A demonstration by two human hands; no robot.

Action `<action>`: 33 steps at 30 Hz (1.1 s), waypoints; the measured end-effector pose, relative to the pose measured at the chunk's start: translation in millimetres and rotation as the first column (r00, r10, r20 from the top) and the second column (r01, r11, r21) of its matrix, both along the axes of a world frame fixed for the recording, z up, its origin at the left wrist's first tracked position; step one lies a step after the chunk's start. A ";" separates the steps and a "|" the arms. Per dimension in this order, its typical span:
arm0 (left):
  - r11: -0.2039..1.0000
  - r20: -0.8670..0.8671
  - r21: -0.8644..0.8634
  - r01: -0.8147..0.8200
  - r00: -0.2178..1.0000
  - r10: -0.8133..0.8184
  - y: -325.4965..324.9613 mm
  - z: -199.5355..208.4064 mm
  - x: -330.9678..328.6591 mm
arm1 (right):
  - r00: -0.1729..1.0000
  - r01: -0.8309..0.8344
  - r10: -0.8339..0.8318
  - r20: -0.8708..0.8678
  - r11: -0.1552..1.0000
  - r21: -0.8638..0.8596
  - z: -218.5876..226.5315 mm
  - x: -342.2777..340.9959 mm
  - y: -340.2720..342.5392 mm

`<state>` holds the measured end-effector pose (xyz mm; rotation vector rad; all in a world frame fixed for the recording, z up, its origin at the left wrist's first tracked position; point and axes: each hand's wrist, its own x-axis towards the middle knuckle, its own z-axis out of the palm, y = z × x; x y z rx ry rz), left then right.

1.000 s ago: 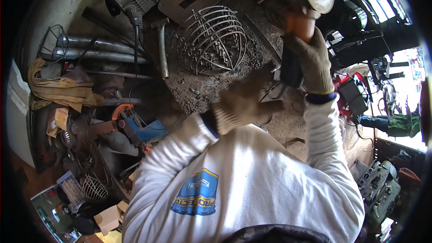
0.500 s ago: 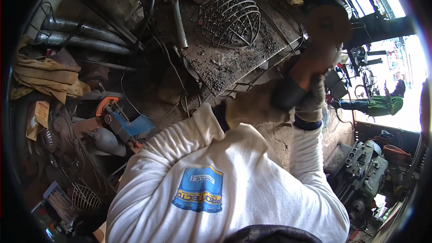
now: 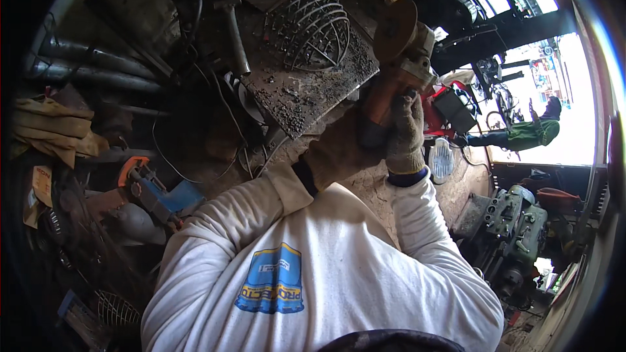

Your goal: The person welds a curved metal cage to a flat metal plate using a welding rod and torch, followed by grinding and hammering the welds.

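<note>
An angle grinder (image 3: 385,101) with an orange-brown body and a large round disc (image 3: 396,31) is held up in front of me, to the right of the worktable. My right hand (image 3: 407,132), in a pale knit glove, is closed around the side of its body. My left hand (image 3: 339,155), gloved and in shadow, is at the grinder's dark rear end, its fingers mostly hidden. Left of the disc, a domed cage of curved metal bars (image 3: 313,29) lies on the gritty metal worktable (image 3: 267,88). The disc appears apart from the cage.
A hammer (image 3: 235,36) lies on the table's left side. Cables (image 3: 225,101) hang beside it. A blue and orange tool (image 3: 153,186) and a yellowish cloth (image 3: 52,124) are at left. A greenish machine (image 3: 515,231) stands at right; a person in green (image 3: 531,133) is beyond.
Both hands have brought the grinder leftward, nearer the cage, and its head has turned. The disc, blurred before, now shows clearly. The whole view has shifted slightly.
</note>
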<state>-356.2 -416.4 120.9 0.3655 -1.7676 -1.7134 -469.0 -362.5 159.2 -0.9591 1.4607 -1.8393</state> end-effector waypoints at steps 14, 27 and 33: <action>0.884 -0.403 0.323 0.339 0.894 -0.196 20.9 -43.1 -0.7 | 0.960 -0.280 0.243 0.140 0.831 0.481 31.2 0.7 -2.9; 0.199 -0.496 0.814 0.545 0.832 -0.249 48.6 -73.1 4.8 | 0.814 -0.077 0.530 -0.237 0.503 0.861 25.7 29.2 -26.7; 0.153 -0.501 0.834 0.530 0.844 -0.192 49.0 -91.7 -0.8 | 0.803 -0.080 0.551 -0.227 0.477 0.875 20.4 35.6 -45.2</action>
